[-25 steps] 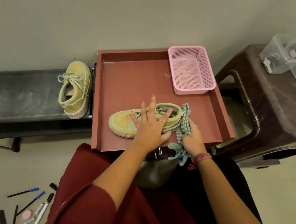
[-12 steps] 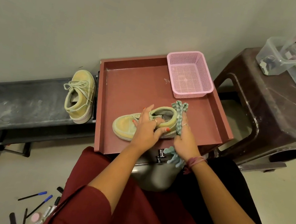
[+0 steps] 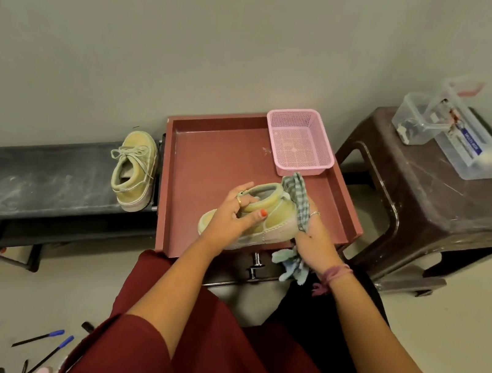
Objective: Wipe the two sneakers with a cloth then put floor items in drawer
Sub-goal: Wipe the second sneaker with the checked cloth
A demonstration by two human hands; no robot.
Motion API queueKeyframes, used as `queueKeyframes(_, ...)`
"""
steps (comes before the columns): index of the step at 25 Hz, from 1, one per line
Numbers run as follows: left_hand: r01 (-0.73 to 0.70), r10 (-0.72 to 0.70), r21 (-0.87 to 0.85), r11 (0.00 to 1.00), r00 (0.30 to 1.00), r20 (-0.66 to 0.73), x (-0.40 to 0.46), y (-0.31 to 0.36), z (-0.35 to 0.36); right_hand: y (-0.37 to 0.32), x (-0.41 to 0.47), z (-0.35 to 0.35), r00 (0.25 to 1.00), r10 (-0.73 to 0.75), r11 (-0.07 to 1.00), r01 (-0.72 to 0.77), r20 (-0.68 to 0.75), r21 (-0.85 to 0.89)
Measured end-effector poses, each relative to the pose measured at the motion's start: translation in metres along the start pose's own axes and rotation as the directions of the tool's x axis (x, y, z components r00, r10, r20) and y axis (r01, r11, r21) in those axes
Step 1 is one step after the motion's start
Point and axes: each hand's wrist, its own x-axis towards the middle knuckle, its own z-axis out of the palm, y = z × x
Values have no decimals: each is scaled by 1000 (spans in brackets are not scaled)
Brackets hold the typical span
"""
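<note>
Left hand (image 3: 235,217): fingers curled over the collar of the held sneaker (image 3: 268,219), thumb pressed on its outer side; steadies the shoe.

Right hand (image 3: 315,239): wrapped round the checked cloth (image 3: 298,201), pressing it against the heel end of the held sneaker; one tail of cloth hangs below the wrist.

Held sneaker: over the near part of the red drawer (image 3: 211,155), tilted heel-up; whether the toe rests on the drawer floor cannot be told. Long axis runs from toe at the drawer's near-left to heel towards its far-right. The heel lies on the right hand's side, the toe and laces under the left. Judged: wiping of this shoe is under way; a stroke toward the toe would travel along that axis, toward the left hand.

Second sneaker (image 3: 134,168): just outside the drawer's left wall, on a dark low rack (image 3: 30,178), toe pointing away from the person; nearer the left hand.

Pink basket (image 3: 300,141): drawer's far-right corner.

Pens (image 3: 48,345): on the floor, well short of the drawer's near-left; not yet put away.

Brown stool (image 3: 443,211): right of the drawer, carrying clear plastic boxes (image 3: 459,136).
</note>
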Motion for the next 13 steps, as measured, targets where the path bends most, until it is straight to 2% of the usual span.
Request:
queueKeyframes(2, 10, -12, -109, 994, 1000, -14, -4, 6, -9, -9, -7, -10, 998, 32, 987, -41, 59, 153)
queueKeyframes(4, 44, -49, -218, 975, 999, -17, -5, 15, -14, -21, -12, -18, 992, 22, 979, -46, 125, 197)
queueKeyframes(6, 88, -102, -288, 954, 994, -33, -7, 26, -14, -40, -20, -17, 988, -71, 997, 66, 140, 37)
queueKeyframes(8, 122, -151, -326, 937, 986, -66, -7, 32, -8, -48, -24, -7, 977, -197, 968, 207, 82, -141)
queueKeyframes(11, 138, -194, -325, 936, 970, -146, 0, 16, 5, -52, -31, 12, 960, -280, 923, 268, -6, -275)
queueKeyframes(13, 122, -206, -321, 939, 949, -240, 1, 17, 9, -56, -33, 24, 951, -309, 884, 291, 10, -366)
